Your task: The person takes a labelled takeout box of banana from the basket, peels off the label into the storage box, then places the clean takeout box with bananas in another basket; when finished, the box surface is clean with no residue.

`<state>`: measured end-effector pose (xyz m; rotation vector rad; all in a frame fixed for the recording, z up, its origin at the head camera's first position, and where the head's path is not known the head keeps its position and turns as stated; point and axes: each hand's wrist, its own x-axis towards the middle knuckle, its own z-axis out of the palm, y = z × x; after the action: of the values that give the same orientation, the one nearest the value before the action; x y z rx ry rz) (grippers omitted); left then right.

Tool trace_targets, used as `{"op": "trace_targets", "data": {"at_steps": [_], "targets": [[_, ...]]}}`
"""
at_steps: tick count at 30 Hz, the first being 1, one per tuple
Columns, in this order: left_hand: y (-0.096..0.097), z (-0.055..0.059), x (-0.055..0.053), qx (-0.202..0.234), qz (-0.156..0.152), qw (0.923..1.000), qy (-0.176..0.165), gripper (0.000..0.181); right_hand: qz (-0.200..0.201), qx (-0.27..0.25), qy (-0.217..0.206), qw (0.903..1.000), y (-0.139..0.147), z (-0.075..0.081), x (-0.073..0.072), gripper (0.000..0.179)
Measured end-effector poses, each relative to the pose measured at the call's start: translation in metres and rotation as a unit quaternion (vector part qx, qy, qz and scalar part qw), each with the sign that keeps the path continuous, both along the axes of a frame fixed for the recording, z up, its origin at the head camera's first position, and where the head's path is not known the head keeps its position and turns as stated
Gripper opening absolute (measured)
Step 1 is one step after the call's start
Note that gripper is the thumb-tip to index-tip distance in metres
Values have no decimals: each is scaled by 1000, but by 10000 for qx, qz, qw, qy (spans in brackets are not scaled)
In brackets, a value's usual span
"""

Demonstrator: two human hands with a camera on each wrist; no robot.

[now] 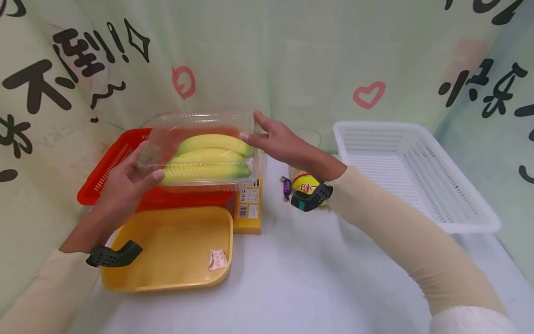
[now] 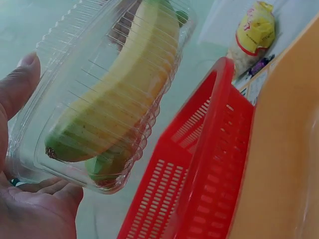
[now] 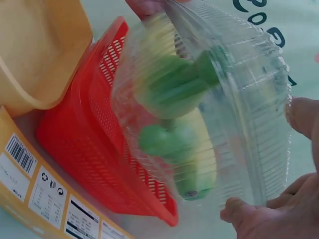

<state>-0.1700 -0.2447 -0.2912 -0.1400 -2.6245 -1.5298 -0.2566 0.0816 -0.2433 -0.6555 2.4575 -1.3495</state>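
A clear plastic clamshell container (image 1: 200, 119) with bananas (image 1: 208, 160) inside is held in the air, tilted, above the red basket. My left hand (image 1: 123, 183) grips its left end, with the thumb along the near side. At the opposite end, my right hand (image 1: 277, 139) holds the rim between thumb and fingers. From the right wrist, the container's lid (image 3: 249, 99) appears folded over the bananas (image 3: 169, 89); whether it is fully latched cannot be made out. The left wrist view shows the banana (image 2: 119, 84) lying against the clear ribbed wall.
Below the container stands a red basket (image 1: 93, 185), with a yellow tray (image 1: 167, 250) in front holding a torn paper scrap (image 1: 217, 260). A yellow box (image 1: 249, 222), purple-wrapped candy (image 1: 286, 188) and yellow-labelled packet (image 1: 304, 183) lie mid-table. A white basket (image 1: 417, 185) stands right.
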Motion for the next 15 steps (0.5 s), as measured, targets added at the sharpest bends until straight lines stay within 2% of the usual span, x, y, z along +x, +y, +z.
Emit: {"op": "trace_targets", "data": {"at_steps": [5,9,15], "targets": [[-7,2,-6,122,-6,9999,45,79,147,-375,84,9992,-3,-1,-3,84],[-14,5,-8,-39,138,9999,13,79,374,-380,126,9985,-6,-3,-6,84],[-25,0,-10,121,183,9998,-15,77,471,-388,10,9981,-18,-6,-11,83]]}}
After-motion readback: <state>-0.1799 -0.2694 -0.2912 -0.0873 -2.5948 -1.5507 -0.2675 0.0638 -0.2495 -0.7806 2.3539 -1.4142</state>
